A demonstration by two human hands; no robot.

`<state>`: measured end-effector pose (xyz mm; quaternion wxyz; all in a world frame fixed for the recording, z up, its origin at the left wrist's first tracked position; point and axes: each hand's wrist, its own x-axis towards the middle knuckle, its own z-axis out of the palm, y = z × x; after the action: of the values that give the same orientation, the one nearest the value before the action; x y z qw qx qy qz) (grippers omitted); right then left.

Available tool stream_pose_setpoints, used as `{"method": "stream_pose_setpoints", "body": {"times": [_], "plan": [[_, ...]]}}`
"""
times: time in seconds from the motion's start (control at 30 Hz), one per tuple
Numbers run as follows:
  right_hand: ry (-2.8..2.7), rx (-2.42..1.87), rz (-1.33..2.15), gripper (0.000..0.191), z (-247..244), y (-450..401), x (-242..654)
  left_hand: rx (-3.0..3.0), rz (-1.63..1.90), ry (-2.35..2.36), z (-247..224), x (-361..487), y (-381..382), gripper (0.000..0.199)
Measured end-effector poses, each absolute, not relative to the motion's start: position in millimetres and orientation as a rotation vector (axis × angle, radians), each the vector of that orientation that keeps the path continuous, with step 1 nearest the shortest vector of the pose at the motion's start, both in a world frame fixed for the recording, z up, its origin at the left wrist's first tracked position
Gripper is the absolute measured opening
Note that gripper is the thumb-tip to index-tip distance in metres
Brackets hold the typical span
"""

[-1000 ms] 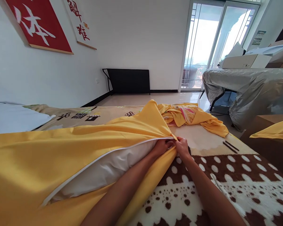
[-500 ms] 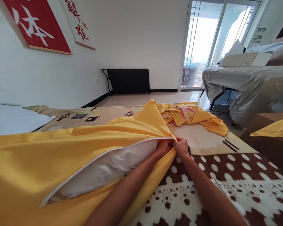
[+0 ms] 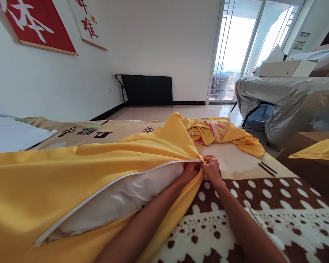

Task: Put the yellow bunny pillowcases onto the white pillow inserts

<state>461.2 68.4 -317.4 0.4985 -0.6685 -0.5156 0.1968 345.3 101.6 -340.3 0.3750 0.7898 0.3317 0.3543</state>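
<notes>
A large yellow pillowcase lies across the bed, its long zip edge gaping. Inside the gap shows a smooth white pillow. My right hand is closed in a pinch on the pillowcase at the far end of the white zip edge. Just left of it, my left hand reaches into that end of the opening, its fingers curled against the yellow cloth; part of them is hidden by the fabric. Both hands nearly touch.
A patterned brown and cream blanket covers the bed. Beyond my hands lies a crumpled yellow cloth. At left is a white pillow. A cardboard box and a plastic-covered table stand at right.
The view has shifted slightly. Both hands stay at the same end of the opening, and the fingers of my right hand have moved a little on the cloth.
</notes>
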Motion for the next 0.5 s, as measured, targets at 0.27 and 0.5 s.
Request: {"method": "stream_pose_setpoints", "body": {"times": [0.27, 0.5], "plan": [[-1.366, -1.448, 0.792, 0.039, -310, 64, 461, 1.843, 1.177, 0.964, -334, 348, 96, 0.027], [-1.268, -0.976, 1.517, 0.045, -308, 60, 498, 1.629, 1.311, 1.029, -318, 346, 89, 0.018]]}}
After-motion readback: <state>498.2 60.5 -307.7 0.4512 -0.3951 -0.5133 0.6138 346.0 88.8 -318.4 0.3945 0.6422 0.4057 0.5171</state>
